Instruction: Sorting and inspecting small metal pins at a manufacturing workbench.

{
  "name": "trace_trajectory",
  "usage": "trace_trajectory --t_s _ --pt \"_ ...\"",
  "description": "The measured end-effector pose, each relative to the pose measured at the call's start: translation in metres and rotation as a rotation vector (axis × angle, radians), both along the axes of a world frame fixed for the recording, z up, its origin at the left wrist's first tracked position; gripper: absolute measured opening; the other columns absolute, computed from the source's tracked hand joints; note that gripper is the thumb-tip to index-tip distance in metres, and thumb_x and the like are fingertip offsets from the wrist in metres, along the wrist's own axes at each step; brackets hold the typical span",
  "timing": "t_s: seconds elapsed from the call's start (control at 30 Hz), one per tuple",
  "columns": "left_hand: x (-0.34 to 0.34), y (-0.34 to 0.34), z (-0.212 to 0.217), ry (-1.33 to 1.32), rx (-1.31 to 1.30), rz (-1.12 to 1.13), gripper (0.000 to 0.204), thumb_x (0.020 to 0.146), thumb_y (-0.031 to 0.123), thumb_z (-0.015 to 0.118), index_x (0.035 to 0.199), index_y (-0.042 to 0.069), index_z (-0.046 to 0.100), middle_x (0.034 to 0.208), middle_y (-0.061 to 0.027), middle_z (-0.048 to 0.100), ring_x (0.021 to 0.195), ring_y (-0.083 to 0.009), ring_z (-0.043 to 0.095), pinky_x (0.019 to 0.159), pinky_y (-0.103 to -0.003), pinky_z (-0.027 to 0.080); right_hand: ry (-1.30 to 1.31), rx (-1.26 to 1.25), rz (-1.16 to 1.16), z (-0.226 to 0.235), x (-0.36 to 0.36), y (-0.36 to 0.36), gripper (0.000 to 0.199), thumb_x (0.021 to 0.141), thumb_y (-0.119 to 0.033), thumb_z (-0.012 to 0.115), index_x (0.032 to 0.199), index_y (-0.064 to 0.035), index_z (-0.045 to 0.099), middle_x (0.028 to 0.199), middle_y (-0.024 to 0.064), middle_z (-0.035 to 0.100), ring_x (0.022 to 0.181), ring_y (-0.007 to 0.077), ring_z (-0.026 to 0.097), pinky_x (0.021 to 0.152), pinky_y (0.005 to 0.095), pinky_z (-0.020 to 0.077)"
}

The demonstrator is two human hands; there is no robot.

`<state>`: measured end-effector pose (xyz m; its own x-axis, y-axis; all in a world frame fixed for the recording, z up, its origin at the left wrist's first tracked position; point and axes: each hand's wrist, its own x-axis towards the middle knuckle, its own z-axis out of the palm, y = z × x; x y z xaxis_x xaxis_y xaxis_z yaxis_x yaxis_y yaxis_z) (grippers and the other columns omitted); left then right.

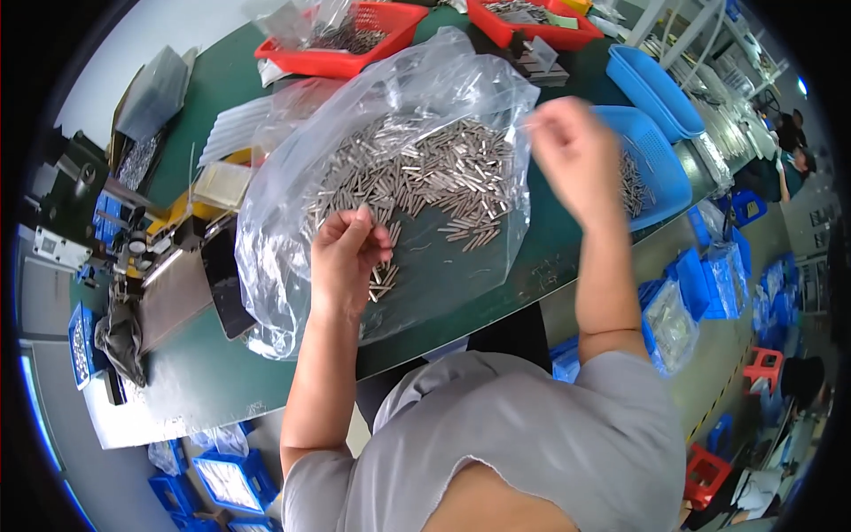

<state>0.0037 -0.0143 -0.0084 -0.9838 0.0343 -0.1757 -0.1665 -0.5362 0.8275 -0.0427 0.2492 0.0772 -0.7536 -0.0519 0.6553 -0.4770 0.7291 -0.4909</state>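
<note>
A heap of small, slim metal pins [461,164] lies on a clear plastic bag [266,266] spread over the green table. My left hand [347,253] is over the near left part of the heap, thumb and fingertips drawn together in a pinch. Whatever may be between those fingertips is too small to make out. Several pins lie loose right beside that hand. My right hand [572,155] is raised between the bag's right edge and a blue plastic basket [669,182], smeared by motion. The basket holds more metal pins, partly hidden behind my right hand and wrist.
Red baskets [403,27] with metal parts stand at the table's far side. A second blue basket [651,84] is at the far right. On the left are a dark flat device [226,284] and a bench machine [75,191]. Blue bins [696,284] stand beyond the right edge.
</note>
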Motion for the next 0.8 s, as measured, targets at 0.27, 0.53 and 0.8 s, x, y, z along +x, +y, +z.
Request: trace_trajectory --t_s 0.27,0.53,0.8 --pt "-0.011 0.01 0.017 -0.031 0.06 0.035 0.012 0.086 0.009 0.059 0.089 -0.001 0.052 0.081 -0.0113 0.061 0.07 -0.0177 0.061 0.063 -0.028 0.052 0.185 0.612 -0.364 0.009 -0.005 0.073 0.013 0.077 -0.014 0.062 0.089 -0.012 0.063 0.094 0.0064 0.061 0.086 0.028 0.057 0.071 0.0403 0.0442" --pt "-0.009 -0.002 0.011 -0.015 0.071 0.189 0.013 0.087 0.011 0.058 0.088 -0.001 0.054 0.078 -0.0107 0.061 0.067 -0.0166 0.061 0.061 -0.027 0.052 -0.225 0.568 0.736 -0.041 -0.011 -0.076 0.019 0.074 -0.006 0.062 0.092 -0.0057 0.061 0.092 0.008 0.059 0.08 0.0279 0.06 0.068 0.0356 0.0495" --pt "-0.006 -0.003 0.014 -0.039 0.109 0.169 0.015 0.086 0.012 0.06 0.088 0.0 0.053 0.077 -0.01 0.061 0.066 -0.0164 0.061 0.06 -0.027 0.052 -0.061 0.826 0.658 -0.058 0.001 -0.088 0.006 0.072 -0.009 0.055 0.071 -0.0033 0.056 0.075 0.0086 0.054 0.075 0.0249 0.057 0.063 0.0359 0.0481"
